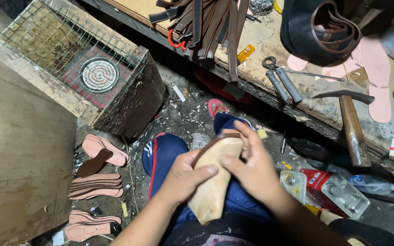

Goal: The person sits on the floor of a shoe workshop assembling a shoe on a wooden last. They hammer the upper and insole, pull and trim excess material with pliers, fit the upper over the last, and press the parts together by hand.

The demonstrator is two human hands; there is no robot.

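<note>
Both hands are clamped on a pale wooden shoe last [213,182] that rests over the person's lap, above blue track trousers with a red and white side stripe [160,155]. Left hand [185,175] wraps the last from the left with its thumb laid across the top face; right hand [251,166] grips it from the right, fingers curled over the upper end, thumb pressing the wood close to the left thumb. A thin dark brown leather strip [213,142] runs along the last's upper edge under the right fingers.

On the littered floor to the left lie stacks of pink and brown flat shoe insoles [97,184], and beyond them stands a rough wooden box covered with wire mesh [128,59], a round coil heater [99,75] inside it. A large plywood board [19,150] fills the left edge.

Along the top right runs a worn wooden counter [261,45]. It carries a bundle of dark brown leather straps [206,23], grey-handled pincers [281,79], a wooden-handled hammer [352,123] with its handle hanging over the front edge, pink cut-out sole shapes [379,73] and a dark bag with a brown strap [320,27]. Just right of the right hand, on the floor, sit a red rectangular metal can [329,189] and a small clear plastic container [292,182]
</note>
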